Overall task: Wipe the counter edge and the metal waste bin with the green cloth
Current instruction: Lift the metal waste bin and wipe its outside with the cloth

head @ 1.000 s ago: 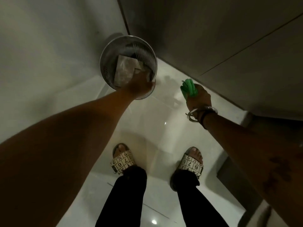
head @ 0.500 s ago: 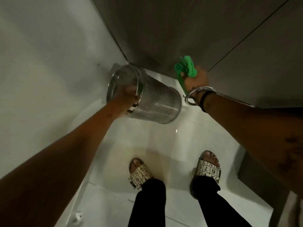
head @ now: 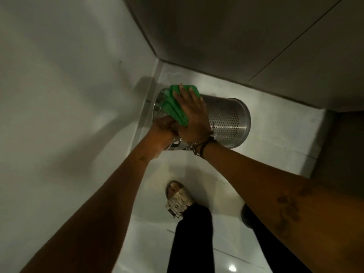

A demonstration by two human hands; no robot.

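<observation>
The metal waste bin (head: 228,123), a perforated steel cylinder, is held off the floor and tipped on its side, its base pointing right. My left hand (head: 165,126) grips its rim at the open end. My right hand (head: 192,117) lies flat on the bin's upper side and presses the green cloth (head: 175,104) against the metal near the rim. The inside of the bin is hidden. No counter edge can be made out in this view.
A pale wall (head: 59,95) stands close on the left, and dark cabinet panels (head: 256,46) close the corner ahead. A white glossy floor (head: 275,134) lies below. My sandalled left foot (head: 177,200) stands under the bin; my other foot is mostly hidden by my right arm.
The bin has been tipped from upright onto its side. My right hand has moved left from beside the bin and laid the green cloth on its upper side.
</observation>
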